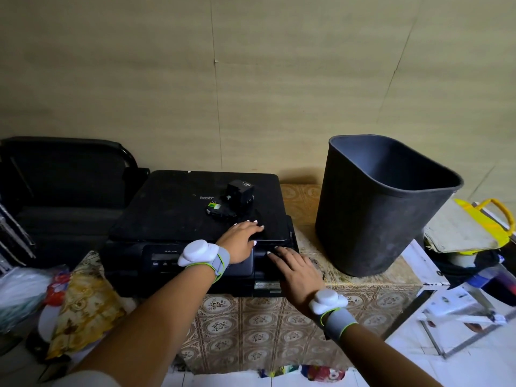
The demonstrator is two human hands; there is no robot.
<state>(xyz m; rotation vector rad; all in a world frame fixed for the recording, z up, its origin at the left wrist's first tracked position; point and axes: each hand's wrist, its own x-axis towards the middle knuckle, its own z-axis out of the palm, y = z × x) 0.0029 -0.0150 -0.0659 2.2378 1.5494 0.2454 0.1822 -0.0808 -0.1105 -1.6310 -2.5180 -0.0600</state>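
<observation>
A black printer (pixel 178 219) sits on a low stand covered with a patterned cloth (pixel 279 317). Two black ink cartridges lie on its lid: a blocky one (pixel 240 192) and a flatter one with a green-yellow label (pixel 217 209). My left hand (pixel 241 241) rests with straight fingers on the front right part of the lid. My right hand (pixel 296 269) lies flat on the printer's front right corner, fingertips at the gap under the lid. Both wrists wear grey bands with white sensors.
A tall dark bin (pixel 377 213) stands on the cloth to the right of the printer. A black chair (pixel 61 191) is at the left, a patterned cushion (pixel 83 305) at lower left. Bags and papers (pixel 460 233) lie at the right, on a white tiled floor.
</observation>
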